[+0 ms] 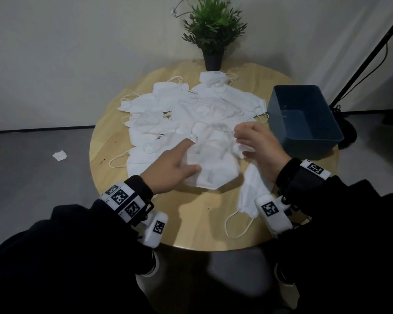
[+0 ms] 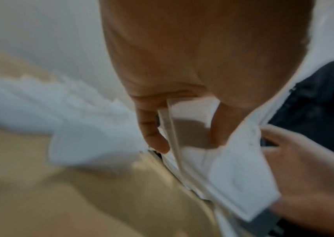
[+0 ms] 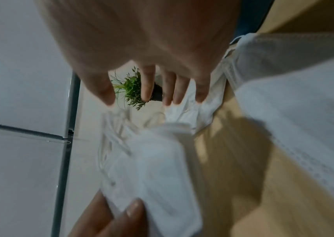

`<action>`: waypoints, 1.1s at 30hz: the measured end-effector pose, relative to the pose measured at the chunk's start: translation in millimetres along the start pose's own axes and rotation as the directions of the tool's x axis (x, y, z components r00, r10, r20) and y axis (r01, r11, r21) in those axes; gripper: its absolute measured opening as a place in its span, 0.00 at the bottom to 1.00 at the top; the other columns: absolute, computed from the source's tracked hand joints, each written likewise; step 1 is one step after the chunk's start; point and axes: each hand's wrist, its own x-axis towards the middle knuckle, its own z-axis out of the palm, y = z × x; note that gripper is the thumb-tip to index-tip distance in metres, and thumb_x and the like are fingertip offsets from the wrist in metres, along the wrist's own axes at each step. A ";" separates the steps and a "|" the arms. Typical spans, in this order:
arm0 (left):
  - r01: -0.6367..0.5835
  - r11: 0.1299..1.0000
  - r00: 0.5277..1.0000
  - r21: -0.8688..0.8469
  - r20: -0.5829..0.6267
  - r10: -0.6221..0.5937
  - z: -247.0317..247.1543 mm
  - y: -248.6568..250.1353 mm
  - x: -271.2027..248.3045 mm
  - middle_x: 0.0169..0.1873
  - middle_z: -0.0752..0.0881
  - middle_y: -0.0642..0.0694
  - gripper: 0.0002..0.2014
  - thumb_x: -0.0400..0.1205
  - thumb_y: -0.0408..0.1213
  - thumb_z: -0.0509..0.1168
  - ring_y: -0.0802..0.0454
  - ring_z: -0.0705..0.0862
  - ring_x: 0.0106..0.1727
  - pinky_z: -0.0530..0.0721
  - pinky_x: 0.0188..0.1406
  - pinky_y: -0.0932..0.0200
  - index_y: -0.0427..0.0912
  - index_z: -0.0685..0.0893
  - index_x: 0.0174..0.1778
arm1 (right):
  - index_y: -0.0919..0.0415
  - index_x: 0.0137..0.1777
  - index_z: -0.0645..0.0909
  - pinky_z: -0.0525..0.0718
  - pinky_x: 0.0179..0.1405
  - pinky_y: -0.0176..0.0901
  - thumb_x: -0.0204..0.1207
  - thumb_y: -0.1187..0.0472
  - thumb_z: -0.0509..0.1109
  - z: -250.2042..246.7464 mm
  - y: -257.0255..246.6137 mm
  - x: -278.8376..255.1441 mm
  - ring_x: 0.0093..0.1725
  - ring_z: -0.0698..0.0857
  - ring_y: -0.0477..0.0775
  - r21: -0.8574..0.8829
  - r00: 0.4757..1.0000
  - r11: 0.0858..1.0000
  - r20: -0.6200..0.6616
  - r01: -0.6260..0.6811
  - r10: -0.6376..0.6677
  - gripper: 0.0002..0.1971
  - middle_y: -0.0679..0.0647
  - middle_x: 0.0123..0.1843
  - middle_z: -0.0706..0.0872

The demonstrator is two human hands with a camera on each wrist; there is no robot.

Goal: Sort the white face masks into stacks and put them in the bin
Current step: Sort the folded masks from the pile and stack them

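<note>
At the bottom of the head view we see one single mask [image 1: 250,196] lying alone on the round wooden table [image 1: 191,227], partly under the right wrist. Just above it, in the middle of the frame, our left hand [image 1: 170,168] grasps a small stack of masks [image 1: 211,164] between thumb and fingers; the left wrist view shows the fingers [image 2: 151,133] curled around its edge. Our right hand [image 1: 256,143] is at the stack's right end with relaxed fingers, clenching nothing. Higher in the frame lies the loose pile of white masks [image 1: 182,105]. At the right stands the blue bin [image 1: 304,123], and at the top the potted plant [image 1: 213,35].
</note>
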 end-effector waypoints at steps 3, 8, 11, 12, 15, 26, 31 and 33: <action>0.340 0.774 0.937 -0.534 0.116 -0.331 12.8 4.3 3.5 0.56 0.94 0.48 0.15 0.86 0.35 0.71 0.48 0.92 0.54 0.89 0.48 0.55 0.45 0.84 0.70 | 0.49 0.63 0.81 0.86 0.60 0.55 0.79 0.32 0.71 -0.5 0.8 -2.4 0.59 0.87 0.57 -0.101 0.990 0.985 -0.031 -0.137 0.134 0.24 0.52 0.67 0.85; 0.292 0.808 0.953 -0.513 0.086 -0.290 15.3 8.3 4.0 0.57 0.94 0.49 0.16 0.85 0.32 0.70 0.49 0.92 0.56 0.89 0.51 0.53 0.47 0.84 0.69 | 0.58 0.57 0.88 0.92 0.43 0.54 0.75 0.42 0.81 4.5 8.6 -15.9 0.43 0.93 0.60 -0.200 0.926 0.963 0.296 -0.182 0.236 0.21 0.59 0.49 0.94; 0.047 0.990 0.993 -0.136 -0.101 -0.061 12.7 9.8 0.8 0.51 0.89 0.54 0.17 0.86 0.38 0.70 0.56 0.88 0.51 0.83 0.51 0.59 0.48 0.76 0.70 | 0.60 0.53 0.89 0.90 0.45 0.44 0.70 0.63 0.87 3.7 7.8 -14.0 0.45 0.93 0.50 -0.273 0.941 0.950 0.336 0.149 -0.051 0.13 0.53 0.47 0.95; -0.043 0.999 0.989 0.030 -0.137 0.047 14.3 8.2 -0.1 0.47 0.87 0.53 0.17 0.87 0.40 0.69 0.55 0.85 0.47 0.80 0.46 0.58 0.48 0.73 0.70 | 0.56 0.51 0.89 0.87 0.46 0.39 0.69 0.62 0.87 3.3 8.8 -11.3 0.45 0.92 0.46 -0.347 0.937 0.909 0.332 0.230 -0.110 0.13 0.50 0.47 0.95; -0.188 0.952 0.966 0.242 -0.127 0.224 23.6 -1.0 -1.2 0.47 0.83 0.52 0.15 0.89 0.38 0.66 0.50 0.81 0.44 0.75 0.40 0.52 0.47 0.69 0.67 | 0.46 0.49 0.87 0.83 0.44 0.34 0.69 0.45 0.84 7.5 18.1 -7.4 0.48 0.88 0.41 -0.657 0.929 0.660 0.307 0.364 -0.206 0.13 0.41 0.48 0.90; -0.096 0.987 0.984 0.130 -0.136 0.114 35.4 -8.0 5.2 0.47 0.83 0.46 0.13 0.88 0.32 0.63 0.48 0.80 0.45 0.72 0.39 0.56 0.51 0.66 0.61 | 0.52 0.36 0.84 0.79 0.32 0.44 0.74 0.38 0.80 20.3 39.2 -10.5 0.33 0.83 0.44 -0.606 0.953 0.738 0.236 0.296 -0.188 0.19 0.46 0.32 0.87; -0.079 0.991 0.993 0.105 -0.079 0.087 42.1 -10.5 5.5 0.51 0.85 0.45 0.14 0.88 0.30 0.62 0.48 0.83 0.48 0.76 0.42 0.56 0.48 0.67 0.64 | 0.55 0.41 0.91 0.88 0.40 0.53 0.71 0.35 0.79 21.6 46.2 -11.0 0.39 0.90 0.52 -0.521 0.951 0.810 0.278 0.269 -0.137 0.21 0.52 0.37 0.93; -0.050 0.997 0.995 0.058 -0.086 0.054 41.8 -7.2 5.9 0.51 0.85 0.45 0.12 0.89 0.32 0.62 0.49 0.84 0.48 0.79 0.43 0.58 0.48 0.67 0.63 | 0.57 0.39 0.89 0.86 0.40 0.58 0.70 0.35 0.77 23.5 46.9 -10.0 0.40 0.91 0.59 -0.468 0.950 0.842 0.275 0.269 -0.151 0.22 0.55 0.37 0.92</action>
